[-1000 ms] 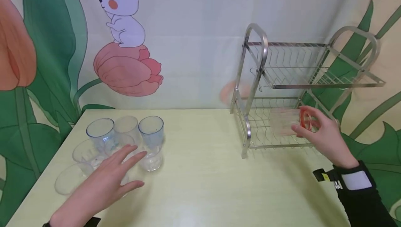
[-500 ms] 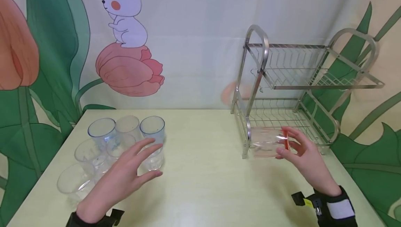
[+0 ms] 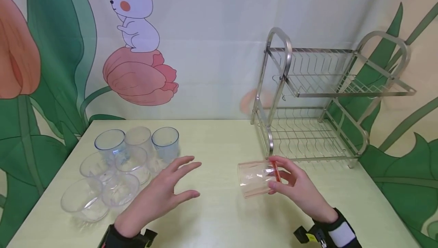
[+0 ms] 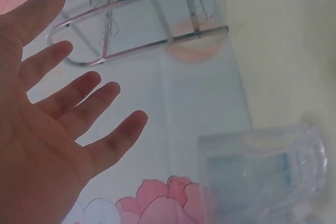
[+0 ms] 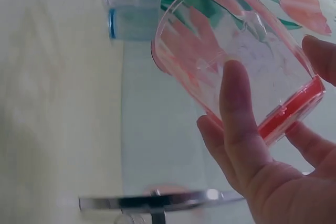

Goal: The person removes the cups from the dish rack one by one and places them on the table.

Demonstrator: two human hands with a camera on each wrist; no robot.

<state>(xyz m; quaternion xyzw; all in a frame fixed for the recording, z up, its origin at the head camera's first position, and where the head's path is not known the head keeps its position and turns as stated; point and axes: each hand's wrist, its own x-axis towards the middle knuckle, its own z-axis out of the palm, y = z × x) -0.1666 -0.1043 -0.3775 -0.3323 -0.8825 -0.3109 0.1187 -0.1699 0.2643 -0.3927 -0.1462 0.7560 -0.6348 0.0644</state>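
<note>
My right hand (image 3: 295, 187) holds a clear pink-tinted cup (image 3: 254, 177) by its red base end, thumb and fingers curled round it. The cup lies on its side in the air, mouth toward the left, in front of the rack's lower left corner. In the right wrist view the cup (image 5: 236, 51) fills the upper middle, with its red base (image 5: 294, 106) between the fingertips. My left hand (image 3: 157, 194) hovers with fingers spread and nothing in them, just right of the group of cups. The left wrist view also shows those fingers (image 4: 94, 93) apart.
A two-tier metal dish rack (image 3: 318, 96) stands at the back right. Several clear cups are grouped at the left of the table (image 3: 219, 217), including a blue-rimmed cup (image 3: 165, 143) and a clear cup (image 3: 82, 202). A printed cloth (image 3: 212, 50) hangs behind.
My right hand has brought the pink cup from the rack's lower tier out to the left and toward me. My left hand has moved right, away from over the cups, still spread.
</note>
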